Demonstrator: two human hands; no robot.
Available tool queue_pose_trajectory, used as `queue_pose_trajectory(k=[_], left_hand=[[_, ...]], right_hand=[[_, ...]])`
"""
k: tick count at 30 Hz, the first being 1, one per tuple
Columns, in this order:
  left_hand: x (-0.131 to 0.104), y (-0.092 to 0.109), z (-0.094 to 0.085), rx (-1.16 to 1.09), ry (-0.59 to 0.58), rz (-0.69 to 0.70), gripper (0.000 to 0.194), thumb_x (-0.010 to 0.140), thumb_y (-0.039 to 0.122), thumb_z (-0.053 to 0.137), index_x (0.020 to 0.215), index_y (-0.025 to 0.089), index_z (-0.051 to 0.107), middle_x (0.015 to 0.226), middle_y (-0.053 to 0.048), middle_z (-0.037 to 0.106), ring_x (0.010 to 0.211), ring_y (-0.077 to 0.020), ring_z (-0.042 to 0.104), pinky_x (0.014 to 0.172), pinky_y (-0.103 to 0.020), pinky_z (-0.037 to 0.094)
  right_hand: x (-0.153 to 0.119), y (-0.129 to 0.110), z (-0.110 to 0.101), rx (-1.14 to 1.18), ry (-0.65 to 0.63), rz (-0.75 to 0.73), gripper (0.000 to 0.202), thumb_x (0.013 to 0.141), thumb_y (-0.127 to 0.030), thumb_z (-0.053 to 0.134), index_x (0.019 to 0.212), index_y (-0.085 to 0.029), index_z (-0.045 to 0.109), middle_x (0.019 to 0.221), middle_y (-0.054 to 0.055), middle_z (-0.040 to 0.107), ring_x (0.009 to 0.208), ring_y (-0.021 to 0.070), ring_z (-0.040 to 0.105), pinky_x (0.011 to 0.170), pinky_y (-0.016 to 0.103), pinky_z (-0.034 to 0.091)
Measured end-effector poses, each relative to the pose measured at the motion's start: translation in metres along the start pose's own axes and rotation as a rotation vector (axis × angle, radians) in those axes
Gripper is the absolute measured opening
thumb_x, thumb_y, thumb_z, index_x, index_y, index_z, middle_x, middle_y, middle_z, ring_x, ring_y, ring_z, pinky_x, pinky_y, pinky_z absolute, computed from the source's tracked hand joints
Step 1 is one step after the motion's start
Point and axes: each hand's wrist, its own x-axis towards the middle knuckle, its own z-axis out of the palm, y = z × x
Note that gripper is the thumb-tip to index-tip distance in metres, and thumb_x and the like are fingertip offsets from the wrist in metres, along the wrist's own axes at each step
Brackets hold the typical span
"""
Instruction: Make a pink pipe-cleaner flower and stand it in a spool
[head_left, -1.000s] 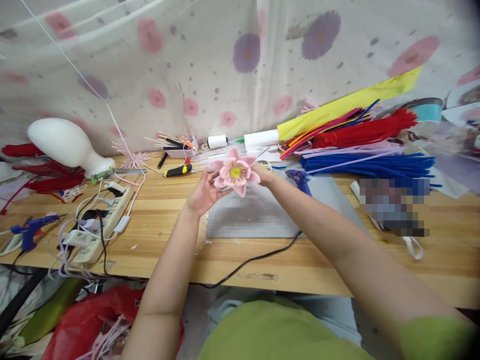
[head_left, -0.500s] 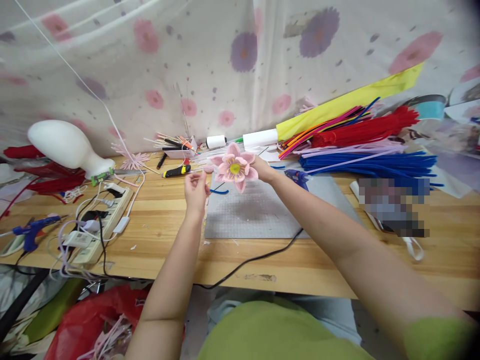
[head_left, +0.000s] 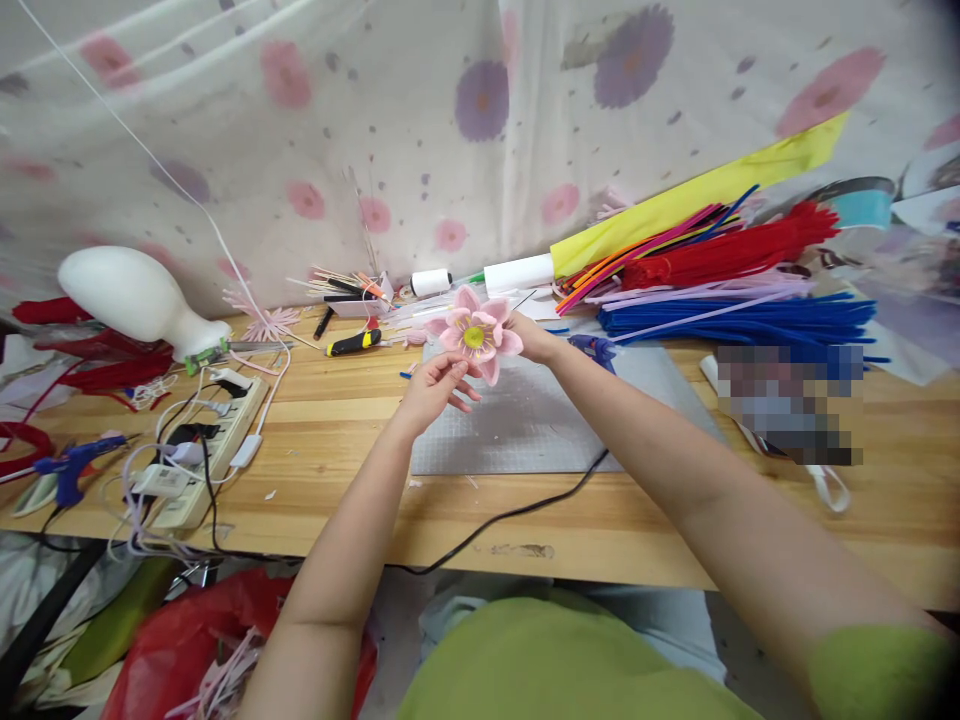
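A pink pipe-cleaner flower (head_left: 475, 338) with a yellow-green centre and pale yellow stamens faces me above the grey cutting mat (head_left: 517, 440). My right hand (head_left: 531, 340) holds it from behind, its fingers mostly hidden by the petals; a thin dark stem sticks out past that hand. At the lower left petals is my left hand (head_left: 439, 388), thumb and forefinger closed on a petal edge, the other fingers loosely spread below. A blue glue gun (head_left: 595, 350) lies on the mat just beyond my right forearm.
Bundles of blue (head_left: 735, 318) and red pipe cleaners (head_left: 720, 248) lie at the back right. A yellow-black cutter (head_left: 354, 343) sits left of the mat. On the left are a power strip (head_left: 210, 460), another blue glue gun (head_left: 75, 467) and a white foam head (head_left: 135, 295). A black cable (head_left: 502, 518) crosses the front.
My left hand has moved right, from beside the flower to its lower left petals. The small blue piece near that hand is now mostly covered. The right hand still holds the flower.
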Motion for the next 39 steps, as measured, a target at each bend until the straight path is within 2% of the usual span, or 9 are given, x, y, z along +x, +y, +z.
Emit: queue_pose_trajectory(k=[3,7,12,19,24,28,33,35,39], left_hand=[[0.002,-0.002,0.004,-0.049,0.160,-0.054,0.029,0.075,0.042,0.056,0.082,0.014,0.052,0.077,-0.004,0.064,0.052,-0.0104,0.061,0.044,-0.021,0.049],[0.007,-0.003,0.000,-0.059,0.355,-0.178,0.024,0.076,0.027,0.059,0.093,0.015,0.046,0.066,-0.002,0.064,0.054,-0.0125,0.063,0.049,-0.024,0.051],[0.011,-0.004,-0.008,-0.117,0.261,-0.328,0.010,0.072,0.016,0.061,0.078,0.009,0.056,0.067,-0.008,0.066,0.059,-0.0137,0.065,0.055,-0.024,0.052],[0.017,-0.015,-0.007,-0.114,0.391,-0.229,0.011,0.065,0.012,0.065,0.071,0.008,0.057,0.056,-0.006,0.064,0.051,-0.0135,0.062,0.057,-0.027,0.052],[0.020,-0.018,-0.007,-0.023,0.429,-0.144,0.021,0.063,0.022,0.069,0.075,0.010,0.058,0.057,-0.003,0.063,0.048,-0.0117,0.060,0.050,-0.024,0.050],[0.018,-0.010,-0.020,-0.026,0.405,-0.134,0.028,0.063,0.033,0.070,0.078,0.011,0.059,0.064,-0.005,0.065,0.049,-0.0114,0.060,0.046,-0.022,0.048],[0.021,-0.006,-0.032,-0.145,0.634,-0.023,0.031,0.073,0.043,0.058,0.077,0.012,0.056,0.063,-0.002,0.062,0.050,-0.0087,0.059,0.049,-0.020,0.045],[0.025,-0.011,-0.025,-0.172,0.578,-0.050,0.026,0.075,0.039,0.058,0.077,0.013,0.056,0.064,-0.002,0.061,0.056,-0.0094,0.061,0.054,-0.020,0.047],[0.034,-0.020,0.002,-0.285,0.294,-0.117,0.022,0.079,0.034,0.056,0.084,0.013,0.059,0.078,-0.005,0.065,0.070,-0.0125,0.065,0.067,-0.025,0.049]], right_hand=[[0.003,-0.001,-0.001,-0.144,0.030,-0.089,0.023,0.062,-0.034,0.061,0.066,-0.011,0.065,0.063,0.001,0.060,0.064,0.0135,0.051,0.065,0.025,0.040],[0.006,-0.010,-0.001,-0.407,0.003,-0.187,0.018,0.067,-0.024,0.055,0.069,-0.011,0.068,0.065,0.001,0.062,0.065,0.0132,0.051,0.065,0.023,0.036],[0.003,-0.015,0.003,-0.541,0.005,-0.194,0.019,0.069,-0.018,0.052,0.074,-0.014,0.070,0.069,0.001,0.065,0.068,0.0138,0.053,0.066,0.021,0.033],[-0.004,-0.019,0.007,-0.546,0.052,-0.055,0.016,0.068,-0.020,0.057,0.076,-0.018,0.071,0.072,-0.001,0.065,0.074,0.0156,0.055,0.068,0.021,0.034],[-0.003,-0.017,0.007,-0.514,0.121,0.017,0.011,0.065,-0.021,0.059,0.072,-0.018,0.068,0.071,-0.001,0.065,0.078,0.0168,0.055,0.068,0.022,0.035],[0.001,-0.013,0.009,-0.366,0.181,0.054,0.008,0.064,-0.021,0.061,0.070,-0.016,0.064,0.073,0.000,0.066,0.075,0.0154,0.056,0.069,0.023,0.038],[0.014,-0.027,0.009,0.053,0.279,0.232,0.014,0.067,-0.023,0.063,0.075,-0.014,0.056,0.073,0.006,0.067,0.063,0.0121,0.057,0.064,0.025,0.041],[0.020,-0.037,0.010,0.164,0.289,0.272,0.014,0.069,-0.023,0.063,0.076,-0.014,0.055,0.074,0.006,0.068,0.064,0.0113,0.058,0.062,0.023,0.040],[0.028,-0.046,0.017,0.321,0.269,0.338,0.006,0.073,-0.018,0.060,0.076,-0.015,0.056,0.074,0.004,0.068,0.067,0.0098,0.060,0.058,0.020,0.038]])
